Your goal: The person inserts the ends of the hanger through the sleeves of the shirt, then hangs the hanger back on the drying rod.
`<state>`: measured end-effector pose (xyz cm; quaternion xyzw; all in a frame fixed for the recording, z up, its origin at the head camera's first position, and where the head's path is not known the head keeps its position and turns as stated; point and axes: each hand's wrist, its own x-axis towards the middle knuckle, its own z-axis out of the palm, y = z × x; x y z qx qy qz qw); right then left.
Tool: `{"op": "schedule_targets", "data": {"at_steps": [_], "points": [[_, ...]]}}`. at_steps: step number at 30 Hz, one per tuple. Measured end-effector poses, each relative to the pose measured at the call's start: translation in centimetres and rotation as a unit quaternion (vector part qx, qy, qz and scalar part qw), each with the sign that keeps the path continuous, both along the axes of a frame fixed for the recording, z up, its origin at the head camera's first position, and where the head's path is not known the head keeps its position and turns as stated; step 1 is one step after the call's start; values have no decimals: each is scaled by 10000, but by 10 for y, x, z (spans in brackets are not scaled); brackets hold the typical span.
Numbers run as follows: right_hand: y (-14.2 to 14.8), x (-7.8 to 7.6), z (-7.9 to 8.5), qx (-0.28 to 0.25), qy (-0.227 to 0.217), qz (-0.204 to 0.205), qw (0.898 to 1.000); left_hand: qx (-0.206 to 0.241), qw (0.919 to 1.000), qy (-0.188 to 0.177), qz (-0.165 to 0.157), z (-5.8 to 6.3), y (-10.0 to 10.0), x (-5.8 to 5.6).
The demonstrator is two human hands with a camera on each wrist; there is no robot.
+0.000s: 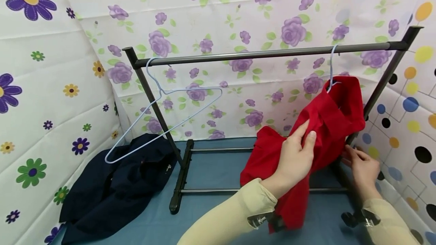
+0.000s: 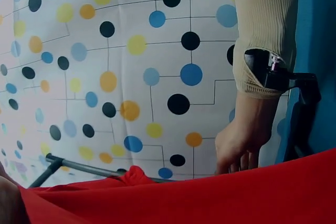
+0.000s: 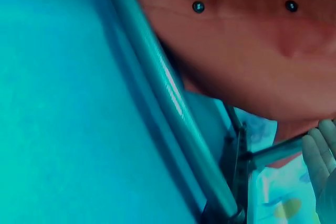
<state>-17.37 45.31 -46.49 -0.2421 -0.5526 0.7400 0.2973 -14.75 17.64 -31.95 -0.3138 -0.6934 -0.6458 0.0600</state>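
A red buttoned shirt (image 1: pixel 327 131) droops from a light blue hanger (image 1: pixel 331 63) at the rack's right end. In the head view my left hand (image 1: pixel 294 158) pinches the shirt's front between thumb and fingers. My right hand (image 1: pixel 365 171) is low at the shirt's right edge, beside the rack's right post. Its fingertips are partly hidden, so whether they pinch cloth is unclear. The left wrist view shows the red cloth (image 2: pixel 189 198) in front of the right hand (image 2: pixel 239 148). Two dark buttons (image 3: pixel 198 7) show on the shirt in the right wrist view.
A black clothes rack (image 1: pixel 238 55) spans the scene, with lower rails (image 1: pixel 211 191) near the blue surface (image 1: pixel 218 169). A second light blue hanger (image 1: pixel 190 89) dangles at its left end. Below it lies a dark navy garment (image 1: pixel 119 188). Patterned cloth walls (image 1: pixel 68 67) surround everything.
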Motion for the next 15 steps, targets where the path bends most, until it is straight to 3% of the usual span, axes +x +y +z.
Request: {"op": "schedule_targets", "data": {"at_steps": [4, 7, 11, 15], "points": [[3, 4, -9, -82, 112, -203, 9997, -357, 9990, 188, -185, -1, 14, 3], [7, 8, -13, -185, 123, -333, 9992, -584, 9974, 126, -403, 0, 25, 6], [11, 10, -16, -340, 137, -451, 9983, -869, 9922, -315, -834, 2, 39, 10], [13, 13, -16, -388, 181, -597, 9973, -1224, 9812, -848, -1230, 0, 52, 9]]}}
